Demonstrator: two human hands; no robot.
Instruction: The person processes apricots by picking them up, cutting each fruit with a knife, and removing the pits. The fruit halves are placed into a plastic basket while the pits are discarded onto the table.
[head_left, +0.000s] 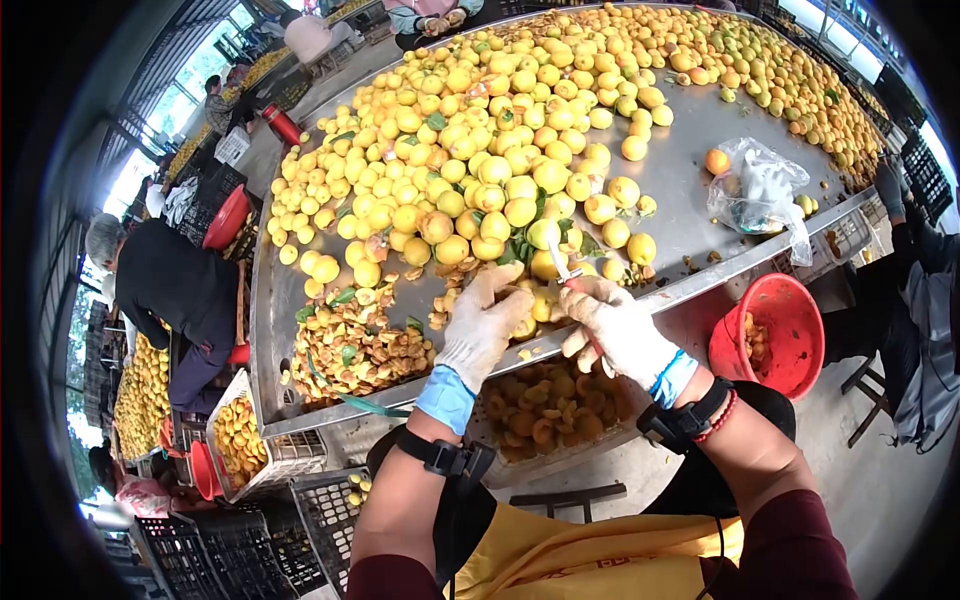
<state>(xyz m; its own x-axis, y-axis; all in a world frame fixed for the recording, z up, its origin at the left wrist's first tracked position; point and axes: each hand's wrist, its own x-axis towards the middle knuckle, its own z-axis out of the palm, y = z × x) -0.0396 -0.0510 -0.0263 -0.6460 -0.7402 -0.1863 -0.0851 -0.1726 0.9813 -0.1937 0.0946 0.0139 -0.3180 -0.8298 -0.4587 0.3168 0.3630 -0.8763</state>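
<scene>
Two knit-gloved hands: left hand [483,325] cups a round yellow fruit [527,323]; right hand [617,328], at 3 o'clock, grips a thin knife [560,266].

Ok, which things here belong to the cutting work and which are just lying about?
In use: left hand, held fruit, right hand, small knife, yellow fruit heap, crate of cut pieces below the table edge.
Lying about: plastic bag, red cylinder, black crates.

Gloved left hand [485,325] beside right hand [615,328], both curled
</scene>
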